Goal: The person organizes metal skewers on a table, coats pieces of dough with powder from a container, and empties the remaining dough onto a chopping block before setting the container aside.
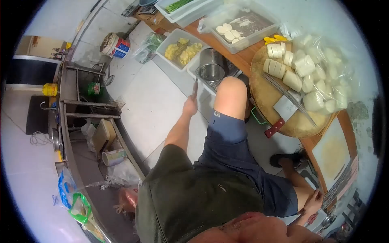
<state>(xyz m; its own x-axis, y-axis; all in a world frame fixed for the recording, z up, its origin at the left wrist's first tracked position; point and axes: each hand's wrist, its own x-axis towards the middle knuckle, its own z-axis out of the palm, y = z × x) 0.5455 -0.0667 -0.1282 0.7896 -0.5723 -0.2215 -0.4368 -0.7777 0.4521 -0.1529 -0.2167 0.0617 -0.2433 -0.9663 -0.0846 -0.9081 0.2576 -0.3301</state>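
- Clear plastic makes up most of the containers around this seated person; one tub point(162, 55) near the left hand point(190, 106) is heaped with yellowish, lumpy pieces point(176, 49).
- Just beside it, a pale tray point(193, 71) carries a shiny metal pot point(211, 65); from where I stand I can't make out what, if anything, is inside the pot.
- On the wooden counter point(205, 29), a see-through bin point(265, 33) holds round white pieces point(230, 33) on a floured base, and a second bin point(166, 13) at the far end has long green stalks point(177, 5).
- A knotty clear bag point(342, 81) bulges with white chunks, next to white blocks point(275, 68) on a round wooden board point(259, 85).
- A cleaver point(285, 107) rests on that board, its red handle past the edge.
- The left hand is closed around a slender dark tool point(195, 88), which points away from the body toward the tray and sits well apart from the board.
- The right hand point(313, 201) lies by the bare leg, fingers loosely curled; I can't tell whether it has hold of anything.
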